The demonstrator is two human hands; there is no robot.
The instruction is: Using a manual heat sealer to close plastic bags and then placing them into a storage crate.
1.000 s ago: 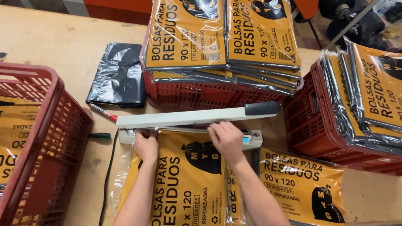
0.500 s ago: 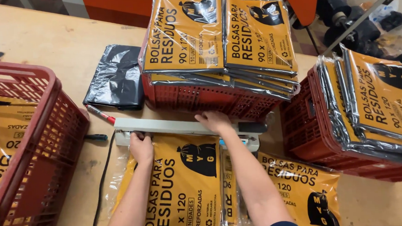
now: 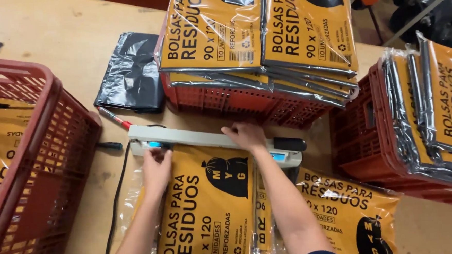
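Yellow plastic, printed in black, covers the packet [image 3: 210, 210] that lies flat on the wooden desk [image 3: 40, 28] in front of the person, its top edge tucked under the arm of a pale grey heat sealer [image 3: 206, 139]. The left hand [image 3: 157, 166] rests on the packet's upper left corner just beside the sealer, fingers curled loosely against the film, gripping nothing that can be made out. The right hand [image 3: 246, 135] lies palm down on the sealer's arm, fingers spread flat over it, pressing rather than clasping. A black cable [image 3: 117, 199] runs from the sealer's left end down the desk. A second yellow packet [image 3: 354, 213] lies to the right, partly under the right forearm. Behind the sealer stands a red crate [image 3: 266, 107] stacked with more packets. A folded black bag [image 3: 130, 72] lies to its left, a red-tipped pen [image 3: 113, 117] near it. Further red crates [image 3: 27, 168] flank both sides.
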